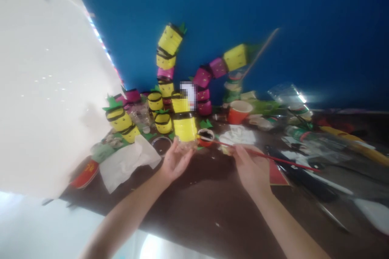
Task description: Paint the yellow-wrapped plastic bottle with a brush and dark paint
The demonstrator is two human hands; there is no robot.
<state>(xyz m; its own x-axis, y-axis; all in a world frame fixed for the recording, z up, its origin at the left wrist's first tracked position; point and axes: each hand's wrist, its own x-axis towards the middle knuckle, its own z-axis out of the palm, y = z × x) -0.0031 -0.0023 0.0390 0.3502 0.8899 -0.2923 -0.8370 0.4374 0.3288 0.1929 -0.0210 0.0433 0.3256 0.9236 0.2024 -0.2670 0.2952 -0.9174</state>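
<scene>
In the head view, the left hand (175, 162) is grasping a bottle (185, 127) by its lower end, with the fingers curling around the base. The bottle is standing nearly upright above the table (206, 206), near the middle of the view, and is tilting slightly.

The bottle is showing a bright yellow surface, which is looking glossy. A black band is crossing it at mid-height, and the yellow is continuing above that band toward a second dark band. The lowest part, just above the fingers, is showing clear and uncoloured. A pixelated patch is covering the upper right edge, so the detail there is not showing.

The right hand (252, 168) is gripping a thin red paintbrush (278, 158) between thumb and fingers. The brush is pointing left, with its tip lying at the lower right side of the bottle; whether it is touching is not clear.

A small pot (206, 136) with dark contents is standing just beside the bottle, behind the brush. A crumpled tissue (238, 134) is lying behind the right hand. A tall yellow-and-pink column (165, 62) is rising behind the bottle, and a pink column (203, 77) is leaning right, ending in a yellow piece.
</scene>
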